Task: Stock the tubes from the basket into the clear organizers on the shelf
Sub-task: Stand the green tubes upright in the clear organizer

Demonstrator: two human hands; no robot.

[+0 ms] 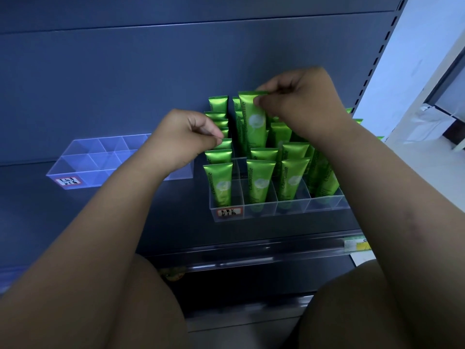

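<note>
Right hand [297, 104]: thumb and forefinger are pinched on the flat crimped top of the held tube [253, 122]; remaining fingers are curled.
Held tube is kept upright, crimp up, lower end down among the rear rows of the filled organizer [324, 205], second column from its left wall; the bottom is hidden by the tubes in front, so seating cannot be confirmed.
Appearance: glossy metallic green, widest at the crimp and tapering downward; "Chamomile" is printed lengthwise in script; a pale round flower-head graphic is seen at mid-body.
Left hand [186, 137]: fingers are curled, thumb and forefinger tips pressed together right at the tops of the left-column tubes; whether a crimp is actually pinched cannot be told.
Stocked tubes [219, 183] of the same design are stood upright in the divided compartments; the front-right compartment is seen without a tube.
Filled organizer is placed on the shelf [151, 217] toward its right end, near the front edge; a red-bordered label [230, 212] is stuck at its front-left corner.
Empty organizer [75, 162] is set further left, closer to the back panel, with a similar tag [69, 182]; both organizers are well apart.
A yellow-green price ticket [356, 244] is clipped on the shelf's front rail at the right.
</note>
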